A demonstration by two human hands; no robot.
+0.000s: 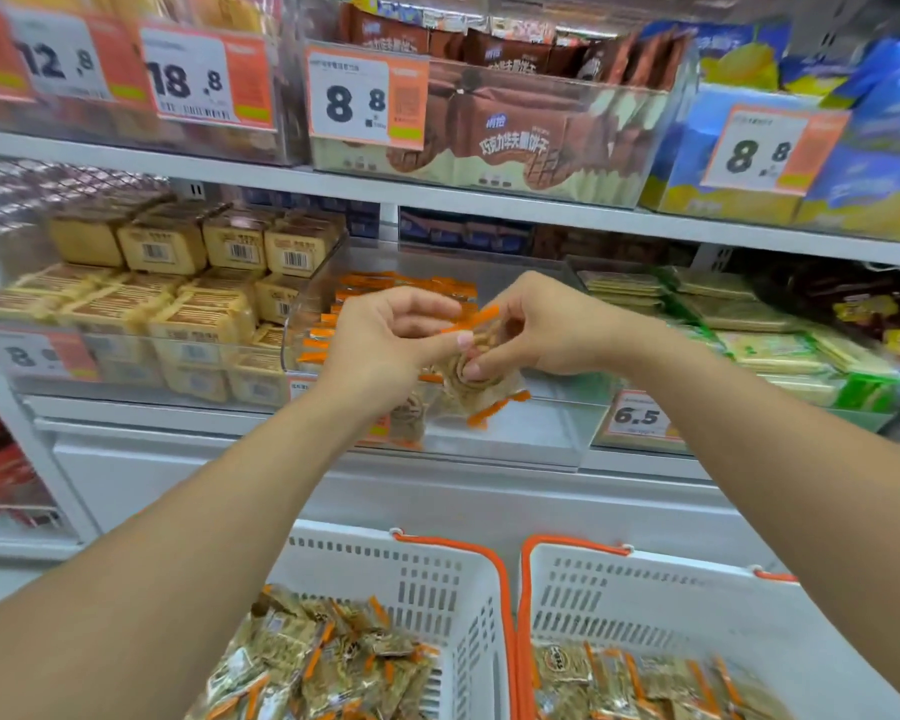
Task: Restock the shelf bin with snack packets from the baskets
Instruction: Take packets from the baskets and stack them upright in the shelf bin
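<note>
Both my hands are raised in front of a clear shelf bin (552, 428) on the middle shelf. My left hand (391, 337) and my right hand (536, 324) together pinch a small snack packet (481, 387) with orange-edged clear wrapping, held over the bin's front. A row of the same orange packets (401, 291) stands at the back left of the bin. Another packet (409, 413) shows through the bin's front wall. Below, two white baskets with orange handles, the left basket (437, 579) and the right basket (671, 595), hold several of the same packets.
Yellow cracker packs (178, 309) fill the bin to the left, green packs (749, 324) the bin to the right. The shelf above carries brown wafer packs (520, 137) behind price tags (367, 103). A 6.5 price tag (637, 415) hangs at the bin's right.
</note>
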